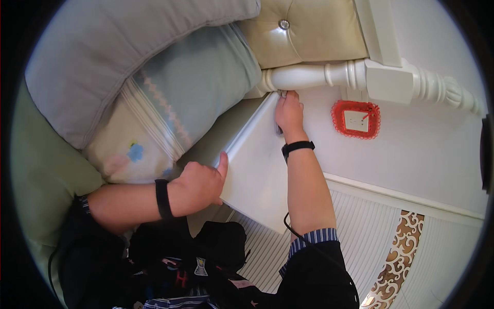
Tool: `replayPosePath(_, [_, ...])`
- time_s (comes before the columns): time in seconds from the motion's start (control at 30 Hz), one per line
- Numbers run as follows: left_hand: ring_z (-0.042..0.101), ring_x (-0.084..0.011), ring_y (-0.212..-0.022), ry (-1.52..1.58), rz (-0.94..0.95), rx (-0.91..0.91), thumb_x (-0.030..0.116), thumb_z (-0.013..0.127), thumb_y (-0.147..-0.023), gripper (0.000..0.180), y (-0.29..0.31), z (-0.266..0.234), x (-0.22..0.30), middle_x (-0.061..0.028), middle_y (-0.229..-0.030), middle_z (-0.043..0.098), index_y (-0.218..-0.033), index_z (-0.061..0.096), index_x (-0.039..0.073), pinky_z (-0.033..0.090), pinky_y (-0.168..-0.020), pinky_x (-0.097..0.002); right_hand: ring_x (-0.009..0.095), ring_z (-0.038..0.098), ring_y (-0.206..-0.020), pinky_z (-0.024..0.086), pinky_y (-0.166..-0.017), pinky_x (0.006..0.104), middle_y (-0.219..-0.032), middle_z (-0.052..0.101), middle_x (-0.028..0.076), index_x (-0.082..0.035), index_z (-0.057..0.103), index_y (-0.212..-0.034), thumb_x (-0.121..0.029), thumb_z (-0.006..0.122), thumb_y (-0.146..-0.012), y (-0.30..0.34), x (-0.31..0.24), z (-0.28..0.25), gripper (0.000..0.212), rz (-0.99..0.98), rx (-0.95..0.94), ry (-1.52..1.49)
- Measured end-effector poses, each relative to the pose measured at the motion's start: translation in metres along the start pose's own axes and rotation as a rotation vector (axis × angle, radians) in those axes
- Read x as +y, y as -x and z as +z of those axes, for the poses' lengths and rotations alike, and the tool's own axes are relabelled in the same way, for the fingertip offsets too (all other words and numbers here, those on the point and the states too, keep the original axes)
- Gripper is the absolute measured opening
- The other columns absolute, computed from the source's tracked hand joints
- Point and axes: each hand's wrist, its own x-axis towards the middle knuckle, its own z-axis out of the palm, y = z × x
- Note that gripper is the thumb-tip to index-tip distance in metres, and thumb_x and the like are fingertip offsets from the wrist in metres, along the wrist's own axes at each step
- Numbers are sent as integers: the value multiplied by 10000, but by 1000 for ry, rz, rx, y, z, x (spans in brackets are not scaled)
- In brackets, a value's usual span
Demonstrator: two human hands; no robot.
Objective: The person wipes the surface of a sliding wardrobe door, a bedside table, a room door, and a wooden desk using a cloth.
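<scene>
Both hands (199,183) (290,113), grips unclear, at a white board (257,185), its long edge pointing far-right.

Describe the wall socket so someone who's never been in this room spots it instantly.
Find the gold tufted headboard, then the white turned rail along its lower edge. Below that rail, to the right of the person's right hand, sits the wall socket, set apart from the pale wall around it by its red, lacy frame.
</scene>
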Motion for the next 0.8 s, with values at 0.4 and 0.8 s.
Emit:
replayPosePath(0.4, [691, -262, -616, 67, -57, 8, 619, 785, -749, 1199, 7, 5, -8, -131, -687, 664, -1464, 302, -214, 533, -551, -370, 431, 537, -1307, 416, -1131, 486, -1439, 545, 255, -126, 502, -1480, -159, 443, -960, 159, 210, 52, 525, 435, -127, -78])
replayPosePath(0.8, [682, -257, -576, 37, -33, 46, 615, 782, -757, 1184, -5, 18, -5, -98, -627, 642, -1439, 315, -234, 524, -520, -367, 452, 621, -1187, 493, -1008, 499, -1221, 654, 333, 29, 661, -1240, -257, 487, -934, 100, 185, 59, 453, 483, -410, 46])
